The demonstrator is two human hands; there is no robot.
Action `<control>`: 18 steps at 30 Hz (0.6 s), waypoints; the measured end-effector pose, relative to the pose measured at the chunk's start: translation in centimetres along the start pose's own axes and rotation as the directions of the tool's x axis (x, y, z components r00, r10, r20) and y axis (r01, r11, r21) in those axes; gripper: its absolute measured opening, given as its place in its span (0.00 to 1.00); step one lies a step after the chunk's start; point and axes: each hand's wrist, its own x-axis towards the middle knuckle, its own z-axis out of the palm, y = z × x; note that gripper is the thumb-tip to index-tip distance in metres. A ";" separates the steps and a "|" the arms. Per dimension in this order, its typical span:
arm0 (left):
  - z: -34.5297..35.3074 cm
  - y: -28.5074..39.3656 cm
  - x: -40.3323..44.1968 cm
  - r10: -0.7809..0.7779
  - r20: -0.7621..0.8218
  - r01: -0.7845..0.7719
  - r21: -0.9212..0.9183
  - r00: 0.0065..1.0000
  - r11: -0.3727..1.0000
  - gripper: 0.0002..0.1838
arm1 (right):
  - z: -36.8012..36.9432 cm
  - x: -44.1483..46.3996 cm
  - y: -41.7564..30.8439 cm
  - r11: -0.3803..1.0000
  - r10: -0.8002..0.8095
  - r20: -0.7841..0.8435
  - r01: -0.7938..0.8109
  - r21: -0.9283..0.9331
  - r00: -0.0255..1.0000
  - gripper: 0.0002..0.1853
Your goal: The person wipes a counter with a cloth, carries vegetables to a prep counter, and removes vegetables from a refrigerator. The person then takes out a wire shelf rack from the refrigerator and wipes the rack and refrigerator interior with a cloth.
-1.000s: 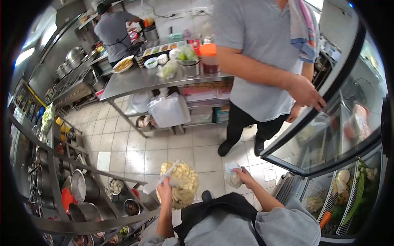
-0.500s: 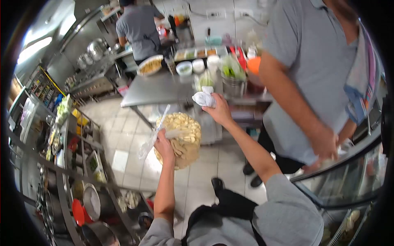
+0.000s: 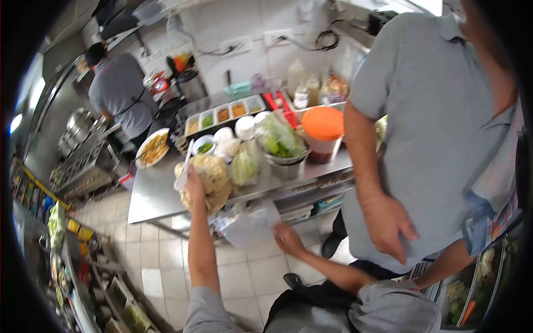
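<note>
Left hand (image 3: 194, 186) closed on the neck of a filled bag (image 3: 217, 173), its bulk just right of that grip. Right hand (image 3: 288, 238) curled near a clear bag (image 3: 250, 225); whether it holds anything cannot be told

I see a white wall (image 3: 250, 75) with sockets (image 3: 236, 46), steel bench (image 3: 157, 194), tiled floor (image 3: 173, 272), stove (image 3: 83, 173) at left, bright light (image 3: 36, 91)

Left grip (image 3: 194, 187) holding bag of pale pieces (image 3: 215, 178) near steel table (image 3: 152, 191).
</note>
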 end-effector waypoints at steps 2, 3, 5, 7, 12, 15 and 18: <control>-0.3 0.4 0.5 0.084 0.043 -0.079 -0.118 0.996 0.990 0.25 | -0.4 -9.4 2.3 0.998 -0.045 -0.062 0.041 -0.057 0.997 0.10; -0.7 0.2 0.8 0.041 0.089 -0.027 -0.147 0.995 0.989 0.25 | -1.9 -13.3 2.3 0.997 0.079 -0.028 -0.079 -0.010 0.996 0.10; -3.9 2.8 -0.8 -0.251 0.177 0.240 0.080 0.952 0.967 0.18 | -2.3 -23.4 7.1 0.923 0.376 0.082 -0.365 -0.121 0.923 0.13; -6.8 2.4 -4.8 0.038 -0.144 -0.049 -0.072 0.989 0.996 0.17 | 0.7 -36.1 17.9 0.942 0.317 0.049 -0.309 -0.131 0.947 0.09; -11.2 1.6 -23.5 -0.174 0.431 0.028 0.324 0.886 0.946 0.25 | -8.3 -43.4 7.7 0.411 0.891 0.006 -0.802 -0.433 0.454 0.18; -12.2 -2.1 -40.7 -0.150 0.936 0.530 -0.045 0.319 0.847 0.19 | -10.2 -45.3 -0.6 0.558 0.825 0.010 -0.812 -0.170 0.565 0.19; -15.7 0.7 -52.5 -0.309 0.930 0.480 0.366 -0.196 0.797 0.19 | -9.7 -43.7 -9.2 0.303 0.862 0.259 -0.853 0.424 0.435 0.22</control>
